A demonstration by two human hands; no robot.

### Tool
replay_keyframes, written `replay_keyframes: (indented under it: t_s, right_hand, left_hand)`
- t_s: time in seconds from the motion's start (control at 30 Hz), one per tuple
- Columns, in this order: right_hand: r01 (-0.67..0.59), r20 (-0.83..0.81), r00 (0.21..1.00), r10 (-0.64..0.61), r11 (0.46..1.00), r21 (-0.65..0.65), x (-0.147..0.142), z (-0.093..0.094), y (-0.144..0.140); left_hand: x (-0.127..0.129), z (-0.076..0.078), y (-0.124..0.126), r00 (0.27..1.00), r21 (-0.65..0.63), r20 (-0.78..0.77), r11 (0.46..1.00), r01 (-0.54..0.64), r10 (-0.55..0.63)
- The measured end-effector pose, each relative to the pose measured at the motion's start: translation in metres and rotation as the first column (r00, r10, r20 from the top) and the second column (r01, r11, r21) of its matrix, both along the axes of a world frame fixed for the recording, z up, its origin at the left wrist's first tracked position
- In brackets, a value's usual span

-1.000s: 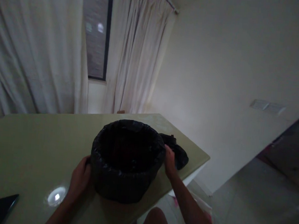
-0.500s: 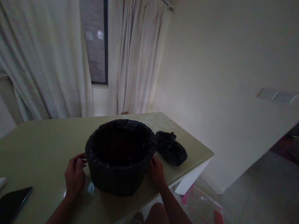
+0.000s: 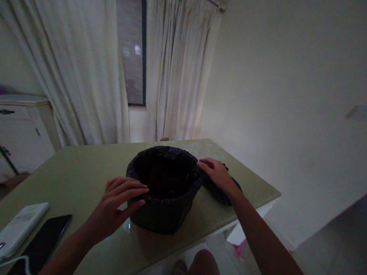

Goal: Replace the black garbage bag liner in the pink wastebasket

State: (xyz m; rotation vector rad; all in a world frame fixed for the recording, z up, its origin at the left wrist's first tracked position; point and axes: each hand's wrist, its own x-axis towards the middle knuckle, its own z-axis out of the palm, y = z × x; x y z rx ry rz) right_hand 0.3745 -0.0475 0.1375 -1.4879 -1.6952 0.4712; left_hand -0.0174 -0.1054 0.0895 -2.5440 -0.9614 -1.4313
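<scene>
A bin (image 3: 164, 216) lined with a black plastic bag stands upright on the table, its dark mouth facing up. The bag is folded down over the rim. My left hand (image 3: 114, 204) is at the near left of the rim, fingers stretched out over the edge and thumb apart, holding nothing. At the right side of the rim is my right hand (image 3: 215, 172), open, with its fingertips at the liner's edge; whether they touch cannot be made out. Behind my right hand a crumpled black plastic bag (image 3: 220, 194) lies on the table, partly hidden by the hand and wrist.
The pale green tabletop (image 3: 98, 164) ends close to the bin's right and near sides. At the left lie a white device (image 3: 15, 230) with a cable and a black phone-like slab (image 3: 46, 239). A white cabinet (image 3: 18, 133), curtains (image 3: 81, 61) and a wall stand beyond.
Both hands have risen from the bin's lower sides to its rim, left and right. The view has turned left, bringing more of the cabinet and the white device into sight.
</scene>
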Motion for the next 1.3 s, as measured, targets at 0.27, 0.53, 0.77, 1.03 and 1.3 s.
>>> replay_keyframes:
  t_s: [0.27, 0.53, 0.77, 1.03, 1.3]
  right_hand:
    - [0.109, 0.567, 0.819, -0.095, 0.994, 0.009, -0.025, 0.038, 0.013]
    - [-0.086, 0.391, 0.918, -0.072, 0.924, 0.372, -0.066, 0.099, 0.029]
    - [-0.278, 0.246, 0.955, 0.168, 0.798, 0.535, -0.115, 0.14, 0.033]
    - [-0.529, 0.228, 0.843, 0.487, 0.673, 0.517, -0.181, 0.182, 0.043]
    - [-0.568, 0.154, 0.719, 0.677, 0.447, 0.691, -0.24, 0.249, 0.048]
  left_hand:
    - [0.017, 0.021, -0.003, 0.988, -0.026, 0.137, 0.996, 0.08, -0.076]
    - [0.052, 0.026, -0.004, 0.993, -0.019, 0.067, 0.995, 0.097, -0.096]
    - [0.069, 0.026, 0.0, 0.997, -0.027, 0.076, 1.0, 0.009, -0.007]
    - [0.075, 0.012, 0.001, 0.995, 0.039, 0.044, 0.996, -0.086, 0.084]
    - [0.029, 0.033, 0.027, 0.937, 0.134, 0.106, 0.929, -0.345, 0.333]
